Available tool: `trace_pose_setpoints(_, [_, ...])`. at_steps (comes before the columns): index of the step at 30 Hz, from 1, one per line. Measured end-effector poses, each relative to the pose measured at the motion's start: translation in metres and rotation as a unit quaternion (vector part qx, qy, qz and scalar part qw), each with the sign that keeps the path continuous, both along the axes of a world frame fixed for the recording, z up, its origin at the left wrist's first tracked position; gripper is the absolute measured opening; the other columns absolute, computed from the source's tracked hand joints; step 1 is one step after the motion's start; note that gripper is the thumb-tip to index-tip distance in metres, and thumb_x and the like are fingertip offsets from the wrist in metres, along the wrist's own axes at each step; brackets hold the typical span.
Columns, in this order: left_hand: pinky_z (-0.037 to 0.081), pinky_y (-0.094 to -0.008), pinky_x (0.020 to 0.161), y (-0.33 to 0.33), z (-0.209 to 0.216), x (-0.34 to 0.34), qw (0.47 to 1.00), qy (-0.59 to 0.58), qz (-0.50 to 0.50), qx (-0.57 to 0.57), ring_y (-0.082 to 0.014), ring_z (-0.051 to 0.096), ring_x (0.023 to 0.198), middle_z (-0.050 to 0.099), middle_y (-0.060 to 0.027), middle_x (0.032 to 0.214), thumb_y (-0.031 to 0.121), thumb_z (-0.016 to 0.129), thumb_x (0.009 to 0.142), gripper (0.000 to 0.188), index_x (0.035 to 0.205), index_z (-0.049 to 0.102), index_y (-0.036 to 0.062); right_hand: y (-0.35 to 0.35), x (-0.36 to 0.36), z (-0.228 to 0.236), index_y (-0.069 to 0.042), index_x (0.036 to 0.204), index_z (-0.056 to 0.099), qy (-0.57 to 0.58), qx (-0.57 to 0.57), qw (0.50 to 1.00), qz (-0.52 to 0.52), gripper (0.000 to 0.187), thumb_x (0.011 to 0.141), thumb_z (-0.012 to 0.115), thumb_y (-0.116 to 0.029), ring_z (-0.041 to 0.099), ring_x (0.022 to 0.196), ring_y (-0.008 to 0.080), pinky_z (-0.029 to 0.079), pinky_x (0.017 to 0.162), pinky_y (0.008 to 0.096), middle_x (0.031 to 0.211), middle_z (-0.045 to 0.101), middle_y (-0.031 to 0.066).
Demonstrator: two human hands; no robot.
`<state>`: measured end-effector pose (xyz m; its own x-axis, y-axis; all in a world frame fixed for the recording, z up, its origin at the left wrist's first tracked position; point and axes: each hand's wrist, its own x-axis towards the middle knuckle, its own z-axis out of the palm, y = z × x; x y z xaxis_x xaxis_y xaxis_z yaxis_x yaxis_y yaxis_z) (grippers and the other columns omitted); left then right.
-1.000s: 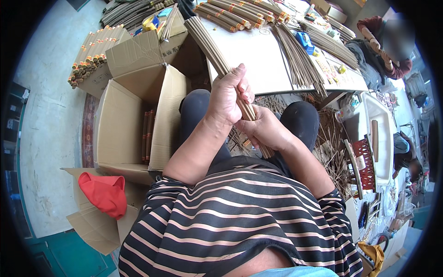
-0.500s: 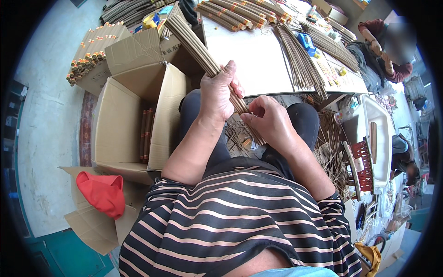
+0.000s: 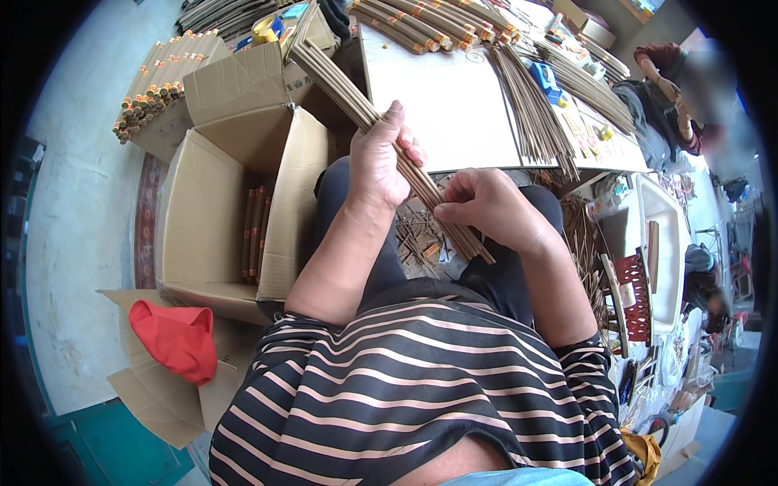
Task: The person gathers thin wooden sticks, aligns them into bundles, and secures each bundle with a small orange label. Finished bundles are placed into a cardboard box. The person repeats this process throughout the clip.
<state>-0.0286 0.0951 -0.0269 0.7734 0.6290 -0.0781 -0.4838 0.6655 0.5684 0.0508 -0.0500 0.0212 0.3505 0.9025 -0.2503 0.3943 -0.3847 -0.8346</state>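
A bundle of thin brown sticks (image 3: 344, 83) slants from the upper left down toward my lap. My left hand (image 3: 379, 158) is closed around its middle, thumb on top. Lower down, my right hand (image 3: 486, 204) has its thumb and forefinger pinched at the bundle's right edge. How many sticks the right fingers grip is hidden. Below that hand the stick ends fan out slightly over my knees. To the left stands an open cardboard box (image 3: 203, 219) with several banded brown bundles (image 3: 257, 235) inside.
Ahead is a white table (image 3: 438, 97) with banded bundles (image 3: 413, 28), loose sticks (image 3: 531, 113) and a blue tape dispenser (image 3: 545, 79). More bundles (image 3: 166, 77) are stacked at far left. A red cloth (image 3: 174, 340) lies near the box. Another person (image 3: 668, 73) works at far right.
My right hand has shifted slightly right. The lower stick ends reach further down and right, more spread. The left hand keeps its hold, nearly still.
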Motion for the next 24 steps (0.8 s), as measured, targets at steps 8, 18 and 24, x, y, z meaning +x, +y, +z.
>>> trace_pose_setpoints(8, [0.038, -0.0231, 0.045, 0.054, 0.001, -0.014, 0.994, -0.019, 0.091, -0.055, -0.0087, 0.042, 0.045, 0.043, 0.0028, 0.052, 0.032, 0.065, 0.083, 0.037, 0.058, 0.042, 0.0158, -0.035, 0.017, 0.012, 0.002, 0.076, 0.061, -0.041, -0.061, 0.996, 0.048, 0.018, 0.069, 0.071, -0.01, 0.051, 0.059, 0.0094, 0.042, 0.054, 0.0245, 0.065, 0.057, 0.0039])
trace_pose_setpoints(18, [0.035, -0.0234, 0.043, 0.101, -0.015, -0.038, 0.988, -0.087, 0.099, -0.084, -0.0089, 0.04, 0.044, 0.04, 0.0022, 0.05, 0.02, 0.056, 0.089, 0.033, 0.06, 0.042, 0.0119, -0.065, 0.062, 0.006, 0.001, 0.073, 0.061, 0.037, -0.103, 0.992, -0.055, 0.01, 0.07, 0.07, -0.004, 0.051, 0.055, 0.0074, 0.041, 0.048, 0.0224, 0.061, 0.056, 0.0011])
trace_pose_setpoints(24, [0.036, -0.0234, 0.042, 0.08, -0.008, -0.026, 0.99, -0.105, 0.054, -0.071, -0.0091, 0.04, 0.042, 0.043, 0.0016, 0.05, 0.02, 0.055, 0.09, 0.034, 0.059, 0.043, 0.0124, 0.029, 0.116, -0.068, 0.005, 0.076, 0.064, -0.13, -0.135, 0.981, -0.053, 0.024, 0.069, 0.07, -0.016, 0.058, 0.06, 0.0152, 0.047, 0.057, 0.0285, 0.066, 0.063, 0.0115])
